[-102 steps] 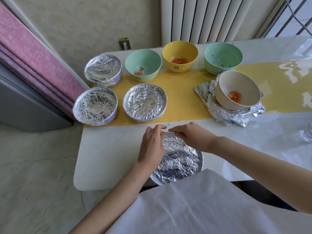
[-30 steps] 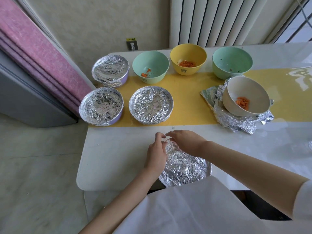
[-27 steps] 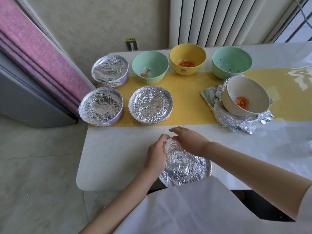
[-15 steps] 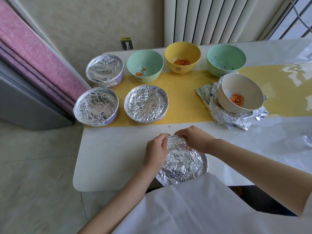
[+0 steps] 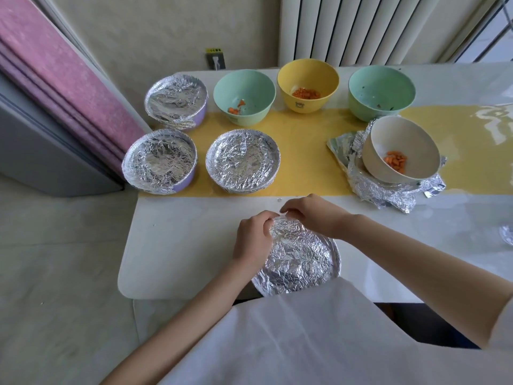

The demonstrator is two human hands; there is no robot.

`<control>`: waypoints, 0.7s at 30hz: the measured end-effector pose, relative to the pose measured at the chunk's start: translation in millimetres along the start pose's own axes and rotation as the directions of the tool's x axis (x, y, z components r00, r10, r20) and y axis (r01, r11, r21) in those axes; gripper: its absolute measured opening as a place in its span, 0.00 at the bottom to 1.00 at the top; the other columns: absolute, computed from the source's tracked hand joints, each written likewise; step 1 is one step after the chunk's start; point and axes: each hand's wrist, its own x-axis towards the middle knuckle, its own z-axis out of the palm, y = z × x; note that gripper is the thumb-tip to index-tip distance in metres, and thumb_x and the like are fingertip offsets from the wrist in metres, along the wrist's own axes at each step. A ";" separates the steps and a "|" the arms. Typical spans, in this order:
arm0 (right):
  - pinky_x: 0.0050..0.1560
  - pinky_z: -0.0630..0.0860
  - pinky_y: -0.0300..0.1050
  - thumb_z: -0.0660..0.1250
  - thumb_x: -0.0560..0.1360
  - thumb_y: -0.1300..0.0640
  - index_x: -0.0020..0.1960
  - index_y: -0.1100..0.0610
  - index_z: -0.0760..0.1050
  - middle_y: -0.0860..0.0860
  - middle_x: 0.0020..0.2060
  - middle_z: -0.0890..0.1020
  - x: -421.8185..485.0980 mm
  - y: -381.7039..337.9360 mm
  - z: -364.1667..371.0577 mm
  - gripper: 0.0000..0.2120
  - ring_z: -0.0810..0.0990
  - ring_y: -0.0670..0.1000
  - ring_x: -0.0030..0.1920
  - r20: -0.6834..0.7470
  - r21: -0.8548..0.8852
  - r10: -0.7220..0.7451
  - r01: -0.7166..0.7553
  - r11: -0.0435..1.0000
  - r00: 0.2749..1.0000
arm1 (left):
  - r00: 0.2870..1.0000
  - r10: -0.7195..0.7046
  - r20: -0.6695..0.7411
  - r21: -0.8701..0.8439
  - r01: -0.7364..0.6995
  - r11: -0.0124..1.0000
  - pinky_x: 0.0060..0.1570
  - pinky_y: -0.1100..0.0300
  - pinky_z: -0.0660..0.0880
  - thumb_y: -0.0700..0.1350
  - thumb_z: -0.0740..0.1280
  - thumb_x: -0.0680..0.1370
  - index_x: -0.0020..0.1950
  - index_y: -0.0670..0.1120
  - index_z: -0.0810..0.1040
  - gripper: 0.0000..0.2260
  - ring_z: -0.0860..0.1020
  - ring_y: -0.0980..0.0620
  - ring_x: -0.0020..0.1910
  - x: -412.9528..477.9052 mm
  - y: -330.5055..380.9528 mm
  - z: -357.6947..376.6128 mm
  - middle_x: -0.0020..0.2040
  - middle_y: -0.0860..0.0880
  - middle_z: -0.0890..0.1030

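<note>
- I have the left forearm running up from the lower left, bare, with the wrist straight.
- The left hand (image 5: 253, 240) lies back-up, its fingers (image 5: 265, 221) curled in and pinching the foil (image 5: 299, 259) at its far edge.
- The right forearm comes in from the right, bare up to a white sleeve (image 5: 505, 323).
- The right hand (image 5: 316, 215) sits knuckles-up, its fingers (image 5: 290, 209) bent down and pinching that same edge, tips almost meeting the left's.

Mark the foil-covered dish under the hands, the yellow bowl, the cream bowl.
foil-covered dish (image 5: 301, 263), head view, foil top.
yellow bowl (image 5: 313, 105), head view, outer wall.
cream bowl (image 5: 388, 140), head view, inner wall.
</note>
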 end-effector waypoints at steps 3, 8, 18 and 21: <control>0.48 0.72 0.45 0.58 0.81 0.57 0.60 0.58 0.77 0.53 0.49 0.83 -8.5 2.5 -1.7 0.13 0.80 0.54 0.46 -0.033 0.084 0.004 -0.002 0.996 0.999 | 0.999 0.011 -0.050 -0.002 -0.011 1.000 0.38 0.61 0.71 0.35 0.60 0.79 0.54 0.43 0.81 0.11 0.80 0.45 0.39 -3.8 -4.4 -6.8 0.42 0.44 0.83; 0.41 0.71 0.47 0.57 0.81 0.59 0.55 0.59 0.79 0.57 0.40 0.83 -8.9 -3.7 5.8 0.12 0.79 0.57 0.39 -0.122 -0.003 -0.025 0.025 1.000 0.992 | 0.998 0.053 -0.032 -0.003 -0.053 0.999 0.41 0.65 0.69 0.37 0.61 0.79 0.53 0.40 0.79 0.08 0.77 0.50 0.39 0.3 -0.7 -9.4 0.45 0.44 0.82; 0.52 0.71 0.48 0.52 0.82 0.60 0.65 0.59 0.70 0.56 0.54 0.80 -8.7 -12.7 13.4 0.15 0.78 0.57 0.52 -0.097 0.107 -0.001 0.012 0.994 0.995 | 0.993 0.100 -0.063 0.086 -0.095 0.992 0.40 0.58 0.71 0.36 0.63 0.78 0.52 0.42 0.81 0.09 0.79 0.47 0.42 8.5 3.6 -10.1 0.43 0.45 0.83; 0.53 0.68 0.42 0.52 0.82 0.58 0.68 0.59 0.67 0.56 0.60 0.77 -12.7 -16.0 20.1 0.16 0.76 0.55 0.56 -0.166 0.198 0.018 0.016 0.980 0.986 | 0.988 0.085 -0.132 0.069 -0.076 0.995 0.39 0.60 0.70 0.36 0.63 0.78 0.51 0.43 0.81 0.08 0.79 0.47 0.41 9.0 -1.1 -12.0 0.43 0.46 0.83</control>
